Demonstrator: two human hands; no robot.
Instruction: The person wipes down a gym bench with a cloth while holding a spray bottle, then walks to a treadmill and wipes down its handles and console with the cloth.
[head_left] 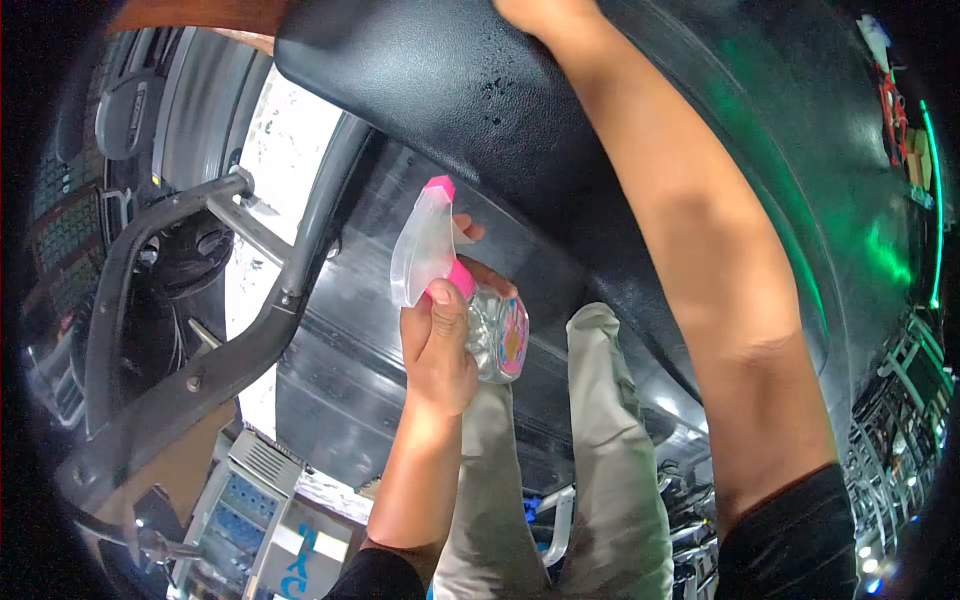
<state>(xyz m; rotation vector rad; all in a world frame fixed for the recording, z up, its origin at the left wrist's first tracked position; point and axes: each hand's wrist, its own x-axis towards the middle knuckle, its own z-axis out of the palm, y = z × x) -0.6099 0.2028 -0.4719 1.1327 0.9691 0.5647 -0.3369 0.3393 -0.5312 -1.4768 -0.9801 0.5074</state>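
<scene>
My left hand (445, 350) is wrapped round the neck of a clear spray bottle (485, 335) with a translucent, pink-tipped spray head (423, 248). A colourful label shows on the bottle's side. Above it, a black padded cushion (420, 80) with a leather-like grain carries a scatter of wet drops (495, 95). Reaching across it, my right hand (548, 14) is at the top edge of the view. Its fingers are cut off, so whatever it touches or holds is hidden.
A dark bolted metal frame (245, 350) stands on the left, beside the black panel (340, 400). At lower left is a grey unit with blue compartments (248, 500). Metal racks (890, 440) and a green light strip (938, 220) are at far right.
</scene>
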